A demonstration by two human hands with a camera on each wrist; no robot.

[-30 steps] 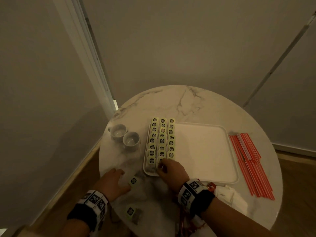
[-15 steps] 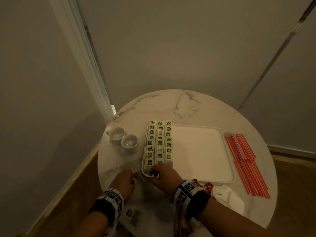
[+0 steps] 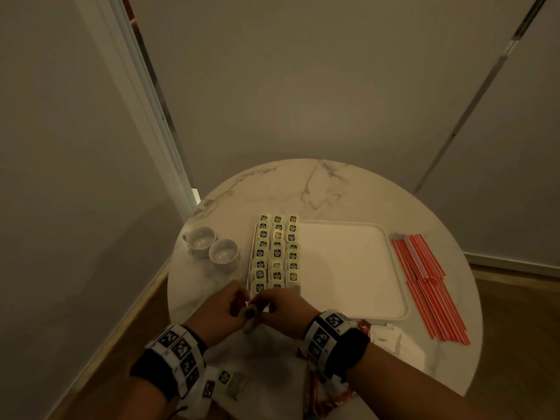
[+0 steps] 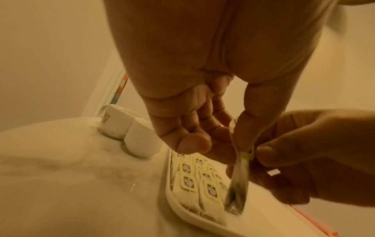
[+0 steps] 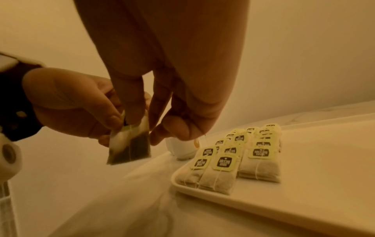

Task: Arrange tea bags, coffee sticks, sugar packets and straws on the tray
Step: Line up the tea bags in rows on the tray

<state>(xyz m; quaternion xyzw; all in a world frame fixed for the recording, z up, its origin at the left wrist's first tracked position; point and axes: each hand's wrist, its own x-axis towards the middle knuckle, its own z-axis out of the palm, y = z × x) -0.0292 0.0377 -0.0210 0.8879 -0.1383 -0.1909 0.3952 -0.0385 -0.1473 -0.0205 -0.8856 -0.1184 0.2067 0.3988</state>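
A tea bag (image 5: 129,144) with a yellow-green tag hangs in the air just off the near-left corner of the white tray (image 3: 348,310). My left hand (image 3: 239,303) and right hand (image 3: 262,304) meet there, and both pinch its top edge. In the left wrist view the tea bag (image 4: 238,184) dangles between my left hand (image 4: 223,144) and my right hand (image 4: 270,154). Three columns of tea bags (image 3: 277,253) fill the tray's left side. Red straws (image 3: 430,286) lie on the table to the right of the tray.
Two white cups (image 3: 212,250) stand left of the tray on the round marble table (image 3: 318,189). A loose tea bag (image 3: 228,380) lies near my left wrist. White packets (image 3: 391,338) and red sticks (image 3: 327,395) lie by my right wrist. Walls close in behind.
My left hand lifted a tea bag off the table and moved right. My right hand came off the tray's tea bags to meet it, so both now hold the bag.
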